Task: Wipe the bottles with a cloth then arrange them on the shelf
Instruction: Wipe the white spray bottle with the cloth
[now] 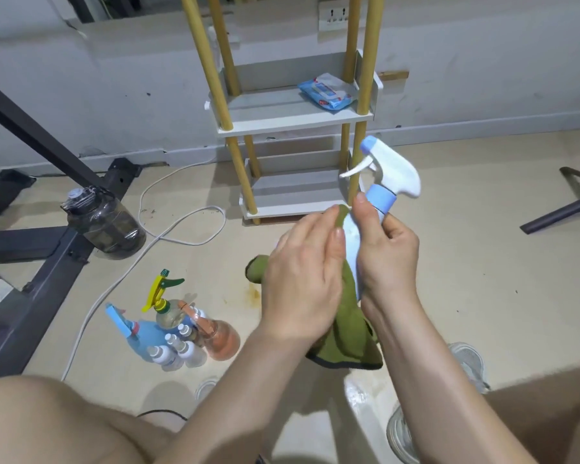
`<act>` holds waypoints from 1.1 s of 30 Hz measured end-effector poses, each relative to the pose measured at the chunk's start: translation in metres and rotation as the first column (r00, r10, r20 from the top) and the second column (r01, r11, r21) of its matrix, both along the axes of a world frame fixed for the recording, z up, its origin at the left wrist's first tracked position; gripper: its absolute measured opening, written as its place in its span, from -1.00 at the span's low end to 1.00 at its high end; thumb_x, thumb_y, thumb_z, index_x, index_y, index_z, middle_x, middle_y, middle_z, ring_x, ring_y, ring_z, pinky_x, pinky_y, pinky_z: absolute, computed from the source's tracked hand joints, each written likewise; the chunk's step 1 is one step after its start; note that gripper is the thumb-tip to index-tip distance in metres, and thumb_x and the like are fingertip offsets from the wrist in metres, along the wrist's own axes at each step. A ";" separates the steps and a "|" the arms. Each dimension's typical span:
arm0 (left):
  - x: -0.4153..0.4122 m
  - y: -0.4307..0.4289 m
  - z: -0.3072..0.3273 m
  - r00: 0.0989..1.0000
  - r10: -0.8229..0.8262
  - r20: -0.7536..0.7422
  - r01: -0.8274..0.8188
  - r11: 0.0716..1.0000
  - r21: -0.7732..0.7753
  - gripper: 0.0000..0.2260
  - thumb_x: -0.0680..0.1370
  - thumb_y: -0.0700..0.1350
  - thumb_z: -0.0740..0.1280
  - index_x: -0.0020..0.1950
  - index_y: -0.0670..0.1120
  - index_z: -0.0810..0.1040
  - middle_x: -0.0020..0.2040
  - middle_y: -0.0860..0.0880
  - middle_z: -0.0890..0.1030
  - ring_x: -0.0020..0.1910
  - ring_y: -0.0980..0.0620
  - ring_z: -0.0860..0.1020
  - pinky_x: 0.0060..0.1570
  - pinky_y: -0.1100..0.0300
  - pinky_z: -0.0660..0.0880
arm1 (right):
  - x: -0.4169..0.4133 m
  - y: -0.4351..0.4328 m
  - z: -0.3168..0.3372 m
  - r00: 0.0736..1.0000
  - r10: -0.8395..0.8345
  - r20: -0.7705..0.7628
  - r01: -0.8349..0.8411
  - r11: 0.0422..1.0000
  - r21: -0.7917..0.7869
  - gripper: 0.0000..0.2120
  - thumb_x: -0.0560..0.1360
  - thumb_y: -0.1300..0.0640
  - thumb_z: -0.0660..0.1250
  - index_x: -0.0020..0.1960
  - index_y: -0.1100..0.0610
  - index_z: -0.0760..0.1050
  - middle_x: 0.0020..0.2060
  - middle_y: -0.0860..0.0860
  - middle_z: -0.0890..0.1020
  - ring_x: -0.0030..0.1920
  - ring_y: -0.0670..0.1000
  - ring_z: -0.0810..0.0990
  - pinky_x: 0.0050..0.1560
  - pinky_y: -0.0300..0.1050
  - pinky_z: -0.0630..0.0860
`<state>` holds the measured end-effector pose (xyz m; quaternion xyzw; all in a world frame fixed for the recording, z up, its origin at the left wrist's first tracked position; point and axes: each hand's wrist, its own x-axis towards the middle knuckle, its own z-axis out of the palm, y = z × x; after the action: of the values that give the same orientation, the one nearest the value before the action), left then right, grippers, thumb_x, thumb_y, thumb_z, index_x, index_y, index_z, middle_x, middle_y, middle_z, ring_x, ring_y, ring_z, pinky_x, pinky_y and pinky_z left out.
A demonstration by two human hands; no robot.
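Above the floor (482,262), right hand (389,259) grips the spray bottle (394,172) — head tilted up-right, nozzle leftward; left hand (302,276) apparently clasps cloth (349,329), hiding its body.

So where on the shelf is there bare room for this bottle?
The lower tier looks bare between its posts, though the held bottle hides its right end. The upper tier is free left of the wipes pack, which takes its right side. On the floor, the bottle cluster is crowded; bare floor lies right of the shelf.
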<state>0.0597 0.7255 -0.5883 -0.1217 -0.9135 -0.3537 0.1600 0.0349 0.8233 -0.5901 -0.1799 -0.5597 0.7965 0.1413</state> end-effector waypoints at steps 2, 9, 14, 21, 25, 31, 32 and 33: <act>0.002 0.005 -0.006 0.996 -0.058 -0.073 0.051 0.994 -0.096 -0.55 0.66 0.04 0.01 0.46 -0.08 0.44 0.38 -0.03 0.52 0.36 -0.02 0.46 0.34 0.02 0.41 | -0.002 0.006 -0.004 0.994 0.084 0.073 -0.080 0.995 -0.062 -0.58 0.54 -0.20 0.35 -0.18 0.18 0.55 -0.34 0.09 0.57 -0.29 0.02 0.54 -0.18 -0.08 0.46; -0.008 0.011 0.007 0.969 0.051 0.242 -0.043 0.998 -0.041 -0.66 0.65 0.18 -0.04 0.18 0.11 0.46 0.11 0.10 0.57 0.12 -0.06 0.51 0.09 0.01 0.44 | 0.015 -0.005 -0.010 0.985 0.121 0.123 -0.165 0.868 0.468 -0.38 0.67 -0.19 -0.09 -0.37 0.07 0.46 -0.40 0.00 0.59 -0.26 0.06 0.57 -0.16 -0.03 0.50; -0.022 -0.001 0.003 0.922 -0.101 0.374 -0.023 0.949 0.313 -0.67 0.52 0.26 0.21 -0.01 0.07 0.62 -0.10 0.11 0.68 0.00 0.05 0.61 0.08 0.02 0.54 | 0.020 -0.001 -0.002 0.988 0.092 0.120 -0.143 0.830 0.540 -0.66 0.68 -0.13 -0.04 -0.03 0.05 0.38 -0.17 -0.06 0.54 -0.07 0.07 0.48 -0.17 -0.11 0.24; -0.030 -0.007 0.006 0.943 0.181 0.280 -0.300 0.825 0.479 -0.69 0.61 0.16 0.25 -0.11 -0.05 0.55 -0.25 0.01 0.61 -0.19 -0.04 0.56 -0.17 0.09 0.44 | 0.030 0.009 -0.009 0.913 0.327 0.244 -0.406 0.786 0.466 -0.58 0.50 -0.34 0.18 0.06 -0.06 0.56 -0.06 -0.10 0.67 0.04 -0.03 0.62 0.13 -0.01 0.54; -0.036 -0.010 0.010 0.946 0.154 0.287 -0.314 0.661 0.681 -0.55 0.43 0.37 0.22 -0.17 -0.01 0.55 -0.27 -0.02 0.60 -0.21 -0.09 0.57 -0.09 -0.11 0.52 | 0.038 0.000 -0.014 0.932 0.332 0.143 -0.361 0.872 0.331 -0.36 0.38 -0.48 0.11 -0.03 0.05 0.56 -0.08 0.16 0.65 -0.02 0.20 0.62 0.11 0.27 0.54; -0.014 0.003 0.002 0.987 0.013 0.161 -0.116 0.748 0.654 -0.66 0.49 0.32 0.15 -0.14 0.07 0.49 -0.28 0.17 0.56 -0.23 0.08 0.51 -0.10 0.01 0.46 | 0.036 0.003 0.000 0.974 0.225 0.036 -0.224 0.974 -0.026 -0.53 0.60 -0.22 0.19 0.03 0.16 0.63 -0.03 0.16 0.73 0.07 0.20 0.69 0.13 0.20 0.61; -0.011 0.004 -0.002 0.986 -0.013 0.167 -0.103 0.737 0.668 -0.66 0.50 0.31 0.16 -0.10 0.06 0.50 -0.24 0.17 0.58 -0.19 0.09 0.53 -0.06 0.02 0.48 | 0.037 0.002 0.003 0.981 0.191 0.032 -0.188 0.979 -0.078 -0.56 0.62 -0.18 0.17 0.01 0.15 0.63 -0.04 0.16 0.73 0.06 0.19 0.69 0.12 0.17 0.62; -0.010 0.004 -0.006 0.982 -0.037 0.184 -0.102 0.717 0.689 -0.64 0.50 0.31 0.17 -0.04 0.05 0.52 -0.18 0.15 0.60 -0.13 0.07 0.56 0.01 -0.01 0.50 | 0.037 0.000 0.004 0.986 0.165 0.022 -0.161 0.981 -0.109 -0.55 0.62 -0.19 0.16 -0.01 0.15 0.62 -0.02 0.18 0.72 0.06 0.20 0.68 0.13 0.17 0.61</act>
<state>0.0501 0.7294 -0.5948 -0.0031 -0.7262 -0.6777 0.1150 0.0715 0.8228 -0.5861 -0.1530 -0.5310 0.8315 0.0571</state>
